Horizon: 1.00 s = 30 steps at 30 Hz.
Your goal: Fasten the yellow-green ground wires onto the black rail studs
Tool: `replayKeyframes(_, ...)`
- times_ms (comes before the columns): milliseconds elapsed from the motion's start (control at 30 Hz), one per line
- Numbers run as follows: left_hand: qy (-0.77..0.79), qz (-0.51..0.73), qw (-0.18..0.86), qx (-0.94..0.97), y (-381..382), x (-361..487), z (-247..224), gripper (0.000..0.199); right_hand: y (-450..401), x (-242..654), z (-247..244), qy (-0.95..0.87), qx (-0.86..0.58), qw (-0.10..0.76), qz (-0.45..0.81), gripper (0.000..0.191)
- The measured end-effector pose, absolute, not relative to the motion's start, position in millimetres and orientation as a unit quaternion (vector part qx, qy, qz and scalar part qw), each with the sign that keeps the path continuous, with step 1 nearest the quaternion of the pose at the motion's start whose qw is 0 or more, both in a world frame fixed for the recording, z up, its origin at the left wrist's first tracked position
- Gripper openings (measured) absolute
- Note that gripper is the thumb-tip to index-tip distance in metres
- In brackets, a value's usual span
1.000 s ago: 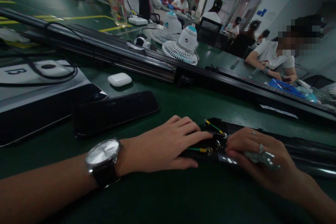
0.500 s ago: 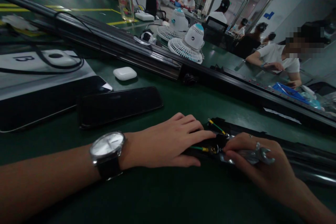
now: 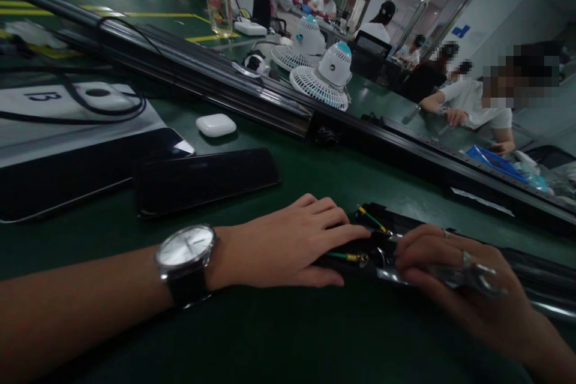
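Observation:
My left hand (image 3: 288,246), with a watch (image 3: 186,249) on its wrist, lies with fingers stretched out over the near end of a long black bar (image 3: 535,270). Its fingertips reach a dark part there. A green wire (image 3: 372,217) with a yellow-sleeved ring end sticks up beyond them. A second green wire (image 3: 338,255) emerges beneath the hand, its ring terminal (image 3: 362,260) at the bar's end. My right hand (image 3: 499,318) is closed around a metal wrench (image 3: 481,279), a little right of that terminal. Its fingers partly hide the wrench and whatever lies beneath them.
A black phone (image 3: 207,181) and a white earbud case (image 3: 216,125) lie left of my hands. A long dark rail (image 3: 396,144) crosses the table behind. Beyond it stand two white fans (image 3: 321,78) and a blue tray (image 3: 495,163); a person in white (image 3: 477,102) sits at right.
My right hand has moved right with the wrench, away from the lower ring terminal, which now shows more fully. My left hand has hardly moved.

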State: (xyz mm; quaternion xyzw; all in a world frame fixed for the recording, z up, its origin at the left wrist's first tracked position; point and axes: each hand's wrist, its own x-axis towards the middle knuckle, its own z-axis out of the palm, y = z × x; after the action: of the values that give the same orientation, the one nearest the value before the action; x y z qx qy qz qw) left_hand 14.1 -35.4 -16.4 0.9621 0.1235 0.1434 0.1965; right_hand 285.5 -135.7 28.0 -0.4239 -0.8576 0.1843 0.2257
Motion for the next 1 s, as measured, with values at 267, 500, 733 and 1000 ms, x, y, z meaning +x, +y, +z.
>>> replayKeyframes(267, 0.125, 0.143, 0.200, 0.961, -35, 14, -17, 0.066, -137, 274, 20, -0.793, -0.534, 0.244, 0.161, 0.007)
replayKeyframes(500, 0.124, 0.139, 0.193, 0.963, -35, 15, -16, 0.065, -135, 269, 19, -0.810, -0.511, 0.251, 0.144, 0.007)
replayKeyframes(733, 0.122, 0.150, 0.185, 0.964, -36, 15, -16, 0.065, -137, 271, 10, -0.825, -0.489, 0.249, 0.136, 0.005)
replayKeyframes(1000, 0.124, 0.144, 0.188, 0.964, -36, 14, -15, 0.065, -133, 285, 31, -0.915, -0.334, 0.148, 0.169, 0.023)
